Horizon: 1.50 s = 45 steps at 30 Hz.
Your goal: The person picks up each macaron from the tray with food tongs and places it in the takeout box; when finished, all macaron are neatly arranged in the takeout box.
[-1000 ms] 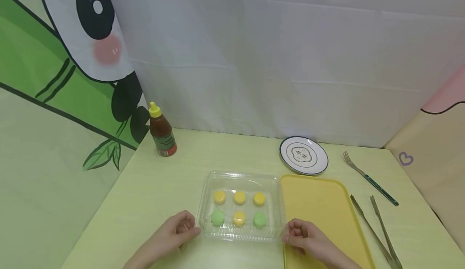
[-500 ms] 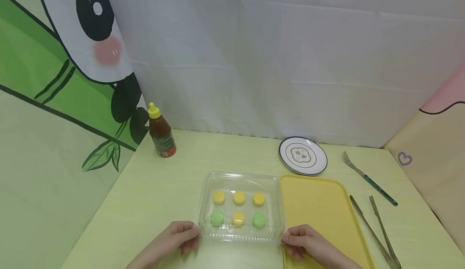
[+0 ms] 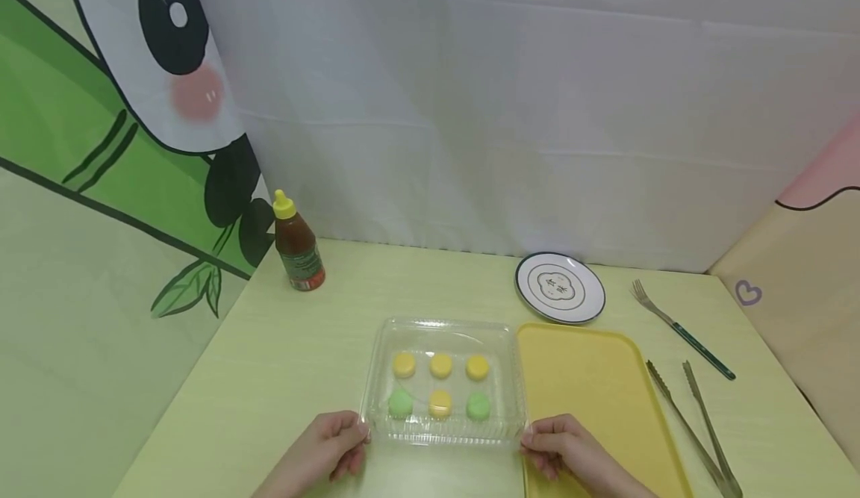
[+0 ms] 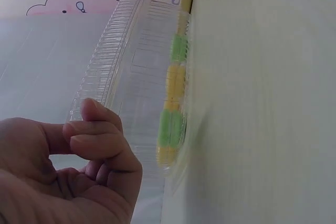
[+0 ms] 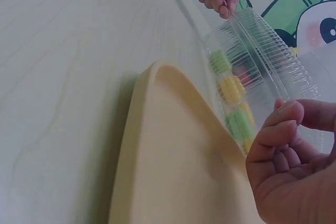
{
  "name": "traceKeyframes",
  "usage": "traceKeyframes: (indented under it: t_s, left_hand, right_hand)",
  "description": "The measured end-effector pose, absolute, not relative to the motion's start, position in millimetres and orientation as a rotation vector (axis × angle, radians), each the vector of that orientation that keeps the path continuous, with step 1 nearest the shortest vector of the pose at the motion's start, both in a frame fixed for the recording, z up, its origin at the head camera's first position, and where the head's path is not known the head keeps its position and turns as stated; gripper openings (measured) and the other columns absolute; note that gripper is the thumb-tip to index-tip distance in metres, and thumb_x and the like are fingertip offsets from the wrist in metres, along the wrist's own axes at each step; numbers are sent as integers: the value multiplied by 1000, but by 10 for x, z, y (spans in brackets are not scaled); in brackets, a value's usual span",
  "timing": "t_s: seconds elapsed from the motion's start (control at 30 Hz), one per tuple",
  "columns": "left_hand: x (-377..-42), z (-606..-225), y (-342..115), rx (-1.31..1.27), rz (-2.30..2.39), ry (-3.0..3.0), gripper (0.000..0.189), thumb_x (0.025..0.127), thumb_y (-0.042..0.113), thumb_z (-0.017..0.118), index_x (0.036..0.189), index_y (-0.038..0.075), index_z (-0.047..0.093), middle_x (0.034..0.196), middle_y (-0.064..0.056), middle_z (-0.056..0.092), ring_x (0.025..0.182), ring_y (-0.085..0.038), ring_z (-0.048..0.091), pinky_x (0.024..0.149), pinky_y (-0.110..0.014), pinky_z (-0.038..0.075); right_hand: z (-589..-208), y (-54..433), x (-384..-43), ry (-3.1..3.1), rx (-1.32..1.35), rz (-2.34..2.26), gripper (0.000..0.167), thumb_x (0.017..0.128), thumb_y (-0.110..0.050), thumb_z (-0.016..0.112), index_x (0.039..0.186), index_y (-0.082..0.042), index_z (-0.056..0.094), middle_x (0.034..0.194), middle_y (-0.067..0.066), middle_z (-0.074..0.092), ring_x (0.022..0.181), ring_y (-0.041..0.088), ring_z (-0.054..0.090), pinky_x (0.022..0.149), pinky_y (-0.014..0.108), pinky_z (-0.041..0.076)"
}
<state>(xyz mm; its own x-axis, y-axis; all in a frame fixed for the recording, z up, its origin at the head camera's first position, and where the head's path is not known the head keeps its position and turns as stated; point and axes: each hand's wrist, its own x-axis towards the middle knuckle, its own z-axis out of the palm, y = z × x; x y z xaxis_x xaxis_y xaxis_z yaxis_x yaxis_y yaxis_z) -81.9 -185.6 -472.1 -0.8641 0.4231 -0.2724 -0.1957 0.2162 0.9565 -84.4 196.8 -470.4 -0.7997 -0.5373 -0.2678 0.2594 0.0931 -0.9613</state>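
A clear plastic clamshell box (image 3: 446, 326) sits closed on the table, its right side overlapping the tray's left edge in the head view. Inside are two rows of macarons, yellow ones (image 3: 440, 366) and green ones (image 3: 400, 403). At the box's near left corner, my left hand (image 3: 329, 447) pinches the rim between thumb and fingers. My right hand (image 3: 567, 447) pinches the rim at the near right corner, above the tray. Both wrist views show the ribbed edge (image 4: 107, 61) running from one hand to the other, the macarons lying low behind the clear wall.
To the right lies a yellow tray (image 3: 591, 378), with metal tongs (image 3: 705, 431) and a green-handled fork (image 3: 685, 330) beyond it. A white plate (image 3: 561, 287) rests behind the tray. Back left stands a sauce bottle (image 3: 299, 248) with a yellow cap. A white cloth (image 3: 470, 125) hangs behind the table.
My left fingers have drawn down and in to the box's near left corner. The right hand has lowered slightly at its corner. The box and its macarons stay in place.
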Motion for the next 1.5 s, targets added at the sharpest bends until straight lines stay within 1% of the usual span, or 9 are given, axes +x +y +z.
traceKeyframes:
  t_s: [0.47, 0.63, 0.7, 0.8, 0.93, 1.03, 1.17, 1.37, 1.5]
  left_hand:
    - [-815, -4746, -1853, 171, 1735, 2014, 31, 102, 13, 49, 89, -15, 55, 62, -2, 53, 47, -7, 38, 46, -18, 32]
    - [-810, -4751, -1860, 167, 1738, 2007, 32, 102, 14, 49, 88, -14, 55, 62, -2, 53, 47, -8, 38, 46, -19, 32]
    - [-807, -4751, -1861, 160, 1738, 2001, 32, 102, 14, 49, 89, -15, 55, 63, -2, 54, 48, -8, 39, 46, -19, 32]
    - [-805, -4750, -1858, 152, 1744, 1988, 32, 102, 13, 49, 91, -16, 54, 63, -1, 54, 49, -8, 39, 47, -19, 33]
    - [-809, -4737, -1844, 140, 1768, 1960, 33, 102, 13, 48, 92, -19, 52, 63, -2, 55, 50, -8, 41, 47, -19, 35]
    - [-812, -4728, -1838, 136, 1779, 1953, 34, 102, 13, 47, 92, -19, 51, 63, -2, 55, 51, -8, 43, 48, -20, 36]
    - [-814, -4735, -1840, 127, 1773, 1951, 32, 101, 14, 48, 90, -16, 53, 64, -2, 56, 52, -9, 44, 48, -20, 37]
    - [-826, -4722, -1870, 110, 1725, 1986, 28, 98, 15, 47, 90, -8, 61, 64, -3, 58, 53, -10, 45, 50, -21, 40]
    - [-850, -4696, -1906, 94, 1695, 2008, 32, 102, 21, 43, 90, -3, 61, 68, -3, 60, 56, -11, 48, 51, -22, 42]
  right_hand:
    - [-4731, 1922, -829, 1804, -216, -1824, 40, 96, -6, 55, 93, 33, 46, 61, -6, 53, 50, 2, 42, 49, 19, 33]
    - [-4739, 1908, -823, 1803, -181, -1833, 37, 97, -6, 55, 91, 30, 48, 61, -6, 52, 50, 2, 42, 49, 19, 32]
    - [-4744, 1903, -823, 1802, -168, -1836, 34, 97, -7, 55, 86, 26, 51, 61, -5, 51, 49, 2, 41, 49, 19, 33]
    - [-4751, 1896, -823, 1800, -172, -1841, 34, 97, -7, 54, 84, 24, 50, 61, -5, 49, 49, 3, 41, 48, 19, 32]
    - [-4754, 1887, -821, 1807, -195, -1829, 39, 97, -7, 54, 89, 30, 43, 60, -6, 48, 48, 2, 40, 46, 21, 28]
    - [-4755, 1889, -821, 1815, -204, -1819, 40, 97, -7, 54, 88, 31, 43, 59, -6, 48, 48, 2, 40, 46, 21, 28]
    - [-4748, 1906, -821, 1829, -225, -1799, 40, 97, -8, 54, 89, 31, 47, 59, -6, 50, 47, 2, 41, 48, 18, 32]
    - [-4740, 1950, -818, 1829, -265, -1763, 40, 102, -11, 51, 97, 29, 55, 59, -6, 52, 48, 3, 42, 50, 17, 36]
    - [-4716, 1985, -818, 1820, -274, -1749, 40, 103, -13, 49, 102, 26, 58, 61, -4, 52, 48, 4, 41, 50, 18, 37]
